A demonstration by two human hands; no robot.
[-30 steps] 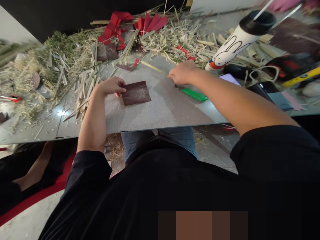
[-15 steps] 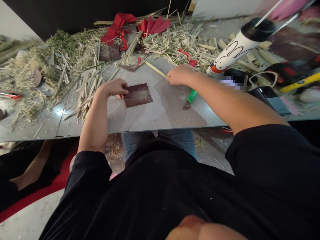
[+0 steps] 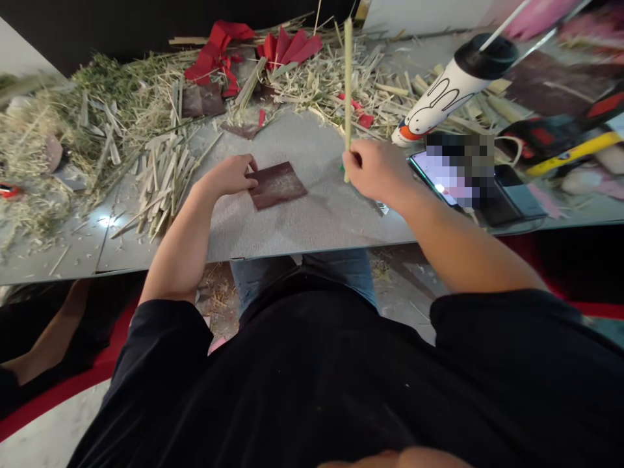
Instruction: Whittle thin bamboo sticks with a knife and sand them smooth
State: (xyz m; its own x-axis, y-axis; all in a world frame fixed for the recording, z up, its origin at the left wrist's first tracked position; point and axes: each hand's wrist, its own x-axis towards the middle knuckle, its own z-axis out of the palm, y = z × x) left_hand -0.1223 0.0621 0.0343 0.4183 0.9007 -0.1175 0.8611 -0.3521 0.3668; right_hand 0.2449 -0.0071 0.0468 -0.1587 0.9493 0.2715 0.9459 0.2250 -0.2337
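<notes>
My left hand (image 3: 238, 174) rests at the left edge of a dark brown, dusty piece of sandpaper (image 3: 279, 186), its thumb and a finger closed at the corner. The sandpaper lies on the grey tabletop (image 3: 302, 227). My right hand (image 3: 377, 168) is closed around the lower end of a thin, pale bamboo stick (image 3: 348, 84), held nearly upright. A bit of green (image 3: 342, 168) shows beside that hand; most of it is hidden.
Split bamboo strips (image 3: 158, 179) lie left of my left hand. Shavings (image 3: 312, 78) and red folded paper (image 3: 290, 49) are heaped behind. On the right stand a rabbit-printed cup (image 3: 439, 97), a lit phone (image 3: 433, 182) and a yellow tool (image 3: 575, 153). Someone's arm (image 3: 53, 331) shows lower left.
The bamboo stick has swung from lying slanted near the table to nearly upright in my right hand. My left hand and the sandpaper have shifted slightly right. The green-handled tool is now mostly hidden.
</notes>
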